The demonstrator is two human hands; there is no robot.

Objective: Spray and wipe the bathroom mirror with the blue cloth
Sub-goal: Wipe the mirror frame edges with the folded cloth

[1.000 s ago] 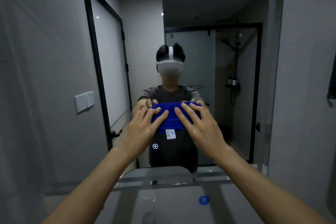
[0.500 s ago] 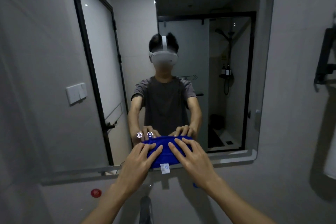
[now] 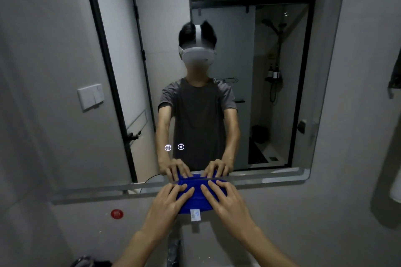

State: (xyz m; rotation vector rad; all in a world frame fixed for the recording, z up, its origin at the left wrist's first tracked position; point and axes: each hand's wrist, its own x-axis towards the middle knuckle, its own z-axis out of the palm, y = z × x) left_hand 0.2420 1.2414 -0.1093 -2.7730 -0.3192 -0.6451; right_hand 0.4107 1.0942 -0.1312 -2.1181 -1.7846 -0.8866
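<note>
A folded blue cloth [image 3: 196, 196] with a small white tag lies pressed flat over the bottom edge of the bathroom mirror [image 3: 65, 71]. My left hand [image 3: 168, 204] presses on its left half, fingers spread. On its right half rests my right hand [image 3: 226, 202], also flat with spread fingers. The cloth's lower part is on the wall below the mirror frame. The mirror reflects a person with both hands on the cloth. No spray bottle is in view.
Two lit touch icons [image 3: 174, 147] glow on the mirror above my left hand. A red round sticker [image 3: 117, 214] sits on the wall below the mirror at left. A dark tap [image 3: 173, 249] stands below my hands. Something dark hangs at the far right [image 3: 395, 76].
Both hands slid the cloth straight down the mirror from chest height to its bottom edge and partly onto the wall below. The view tilted down with them.
</note>
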